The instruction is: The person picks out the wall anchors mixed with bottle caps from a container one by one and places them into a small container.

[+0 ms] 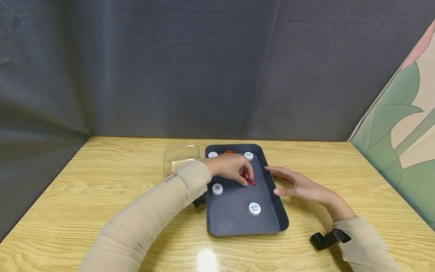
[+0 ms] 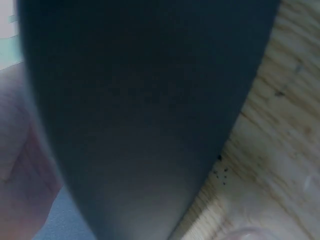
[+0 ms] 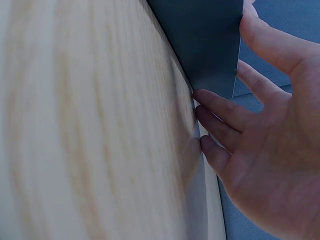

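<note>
In the head view my left hand [image 1: 232, 167] reaches over the left wall of a dark grey tray [image 1: 234, 223]. Its thumb and fingers are curled around a small red piece [image 1: 251, 182], partly covered by the fingertips; its exact kind does not show. The left wrist view is mostly filled by the tray's outer wall [image 2: 145, 115]. My right hand [image 1: 299, 185] is at the tray's right side, fingers loosely extended and thumb spread. In the right wrist view its fingertips [image 3: 205, 96] are right at the tray wall [image 3: 210, 45], low near the table.
White round caps lie in the tray, among them one near the front [image 1: 254, 209] and one at left [image 1: 217, 189]. An orange round piece [image 1: 229, 152] sits by the back wall. Left of the tray stands a clear plastic container [image 1: 181, 153], with a bit of red showing in it.
</note>
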Demonstrator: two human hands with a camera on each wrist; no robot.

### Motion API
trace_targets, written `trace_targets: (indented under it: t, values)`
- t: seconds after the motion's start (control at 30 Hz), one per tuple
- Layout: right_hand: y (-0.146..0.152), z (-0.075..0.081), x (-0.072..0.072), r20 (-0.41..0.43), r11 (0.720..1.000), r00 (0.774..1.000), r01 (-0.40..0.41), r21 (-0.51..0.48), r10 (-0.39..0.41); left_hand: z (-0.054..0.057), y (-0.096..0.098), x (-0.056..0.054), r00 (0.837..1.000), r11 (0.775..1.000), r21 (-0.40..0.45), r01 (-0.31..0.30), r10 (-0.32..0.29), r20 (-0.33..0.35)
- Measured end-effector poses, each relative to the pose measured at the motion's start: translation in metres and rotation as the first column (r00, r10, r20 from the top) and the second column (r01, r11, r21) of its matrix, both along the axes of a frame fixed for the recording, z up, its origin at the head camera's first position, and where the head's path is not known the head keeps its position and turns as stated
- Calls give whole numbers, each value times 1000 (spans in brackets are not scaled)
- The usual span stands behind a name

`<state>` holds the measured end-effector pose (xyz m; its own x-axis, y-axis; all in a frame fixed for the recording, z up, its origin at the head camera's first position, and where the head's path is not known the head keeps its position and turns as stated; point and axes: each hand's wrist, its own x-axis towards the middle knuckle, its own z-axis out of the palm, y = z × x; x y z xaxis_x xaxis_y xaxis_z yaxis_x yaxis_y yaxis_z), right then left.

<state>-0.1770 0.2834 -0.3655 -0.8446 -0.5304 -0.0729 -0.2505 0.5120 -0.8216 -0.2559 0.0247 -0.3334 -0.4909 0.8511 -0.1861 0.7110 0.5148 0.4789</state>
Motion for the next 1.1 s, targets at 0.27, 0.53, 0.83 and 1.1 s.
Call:
trace_targets:
  t: [0.27, 0.53, 0.83, 1.1]
  values:
    - [0, 0, 0, -10, 1000, 1000, 5, -3, -5, 0, 1, 2, 1000, 1000, -20, -7, 7, -27]
    - [1, -4, 4, -15, 1000, 1000, -2, 0, 2, -6, 1, 6, 998, 999, -37, -5, 3, -62]
    - [2, -3, 3, -23, 1000, 1000, -8, -7, 7, -8, 6, 5, 997, 999, -21, 32, -33, -65]
    - [2, -2, 2, -16, 1000, 1000, -6, -4, 6, -10, 9, 5, 996, 999, -7, 49, -50, -80]
